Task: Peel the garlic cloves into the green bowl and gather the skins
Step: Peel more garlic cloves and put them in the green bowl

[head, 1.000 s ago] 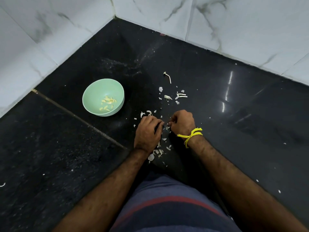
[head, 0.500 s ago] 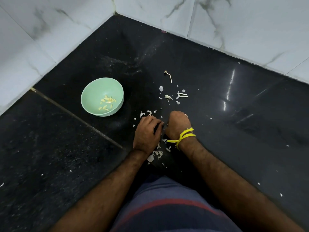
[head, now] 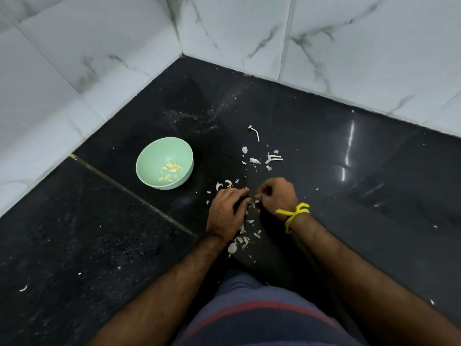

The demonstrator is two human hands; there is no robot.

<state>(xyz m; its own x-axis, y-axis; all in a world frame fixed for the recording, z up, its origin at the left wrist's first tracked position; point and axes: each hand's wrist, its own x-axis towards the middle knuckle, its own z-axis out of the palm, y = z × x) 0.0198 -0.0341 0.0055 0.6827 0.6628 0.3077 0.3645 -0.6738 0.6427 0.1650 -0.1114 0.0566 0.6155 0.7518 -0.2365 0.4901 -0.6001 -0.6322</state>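
Two hands meet low over the dark floor: the left hand and right hand both curl their fingers round a small clove pinched between them, with skins scattered beneath and beyond. The bowl, holding peeled cloves, sits well apart to the far left. Peeling should go best with the clove gripped firmly while a nail lifts the skin from one end.

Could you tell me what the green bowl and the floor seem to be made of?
Green bowl: probably plastic or melamine, matte, since its pale green surface is even and shows no glare. Floor: polished dark stone, likely granite, given its fine speckle, sharp light reflections and a straight slab joint.
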